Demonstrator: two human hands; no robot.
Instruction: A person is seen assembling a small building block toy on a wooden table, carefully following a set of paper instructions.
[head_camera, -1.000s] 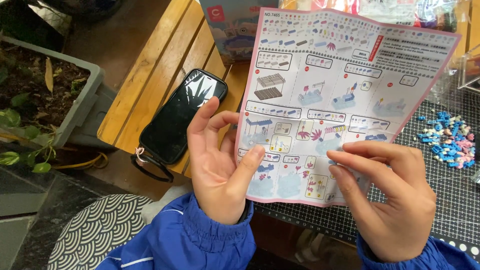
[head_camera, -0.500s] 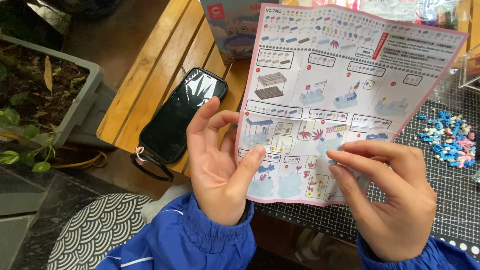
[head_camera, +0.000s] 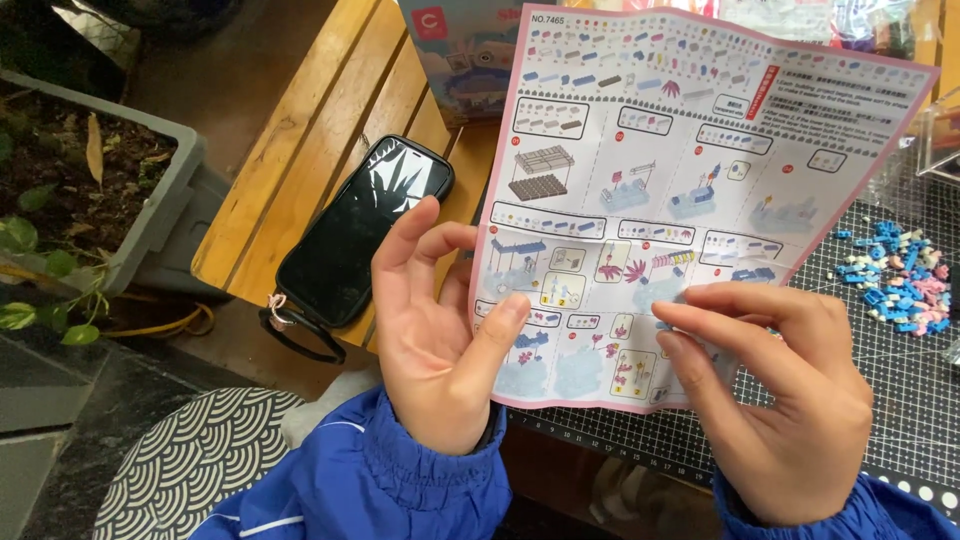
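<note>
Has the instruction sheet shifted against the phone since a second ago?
No. The instruction sheet keeps its left edge just right of the black phone, as before.

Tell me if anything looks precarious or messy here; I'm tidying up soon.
The black phone lies at the wooden table's edge, its corner and wrist loop hanging off. Small blue and pink bricks lie scattered loose on the cutting mat. The instruction sheet is creased.

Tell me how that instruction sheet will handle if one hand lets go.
The sheet is thin creased paper, so it would likely flop along its folds. It looks very light; the left hand pinches one edge, the right hand steadies it. Probably tears easily if tugged.
</note>
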